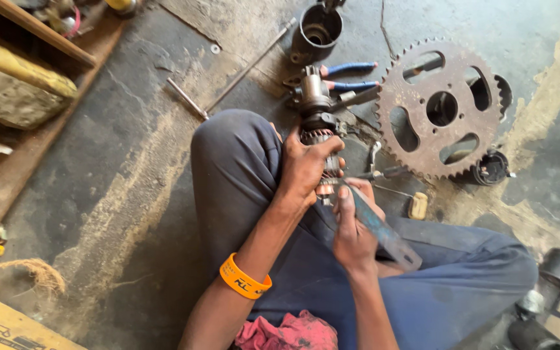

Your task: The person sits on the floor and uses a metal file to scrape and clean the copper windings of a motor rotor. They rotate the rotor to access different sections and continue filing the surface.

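Gripping the motor armature (319, 139) over your knee, your left hand (306, 170) wraps its copper windings, while your right hand (352, 223) pinches one flat metal strip (378, 227) against its lower end (work looks midway; the housing is off). Rightward on the floor lie one blue-handled pliers (348, 74) and one rusty sprocket (441, 107).

Repair workshop, oily concrete floor (131, 168), rusty sprocket (441, 107), pliers (348, 76), scattered motor parts
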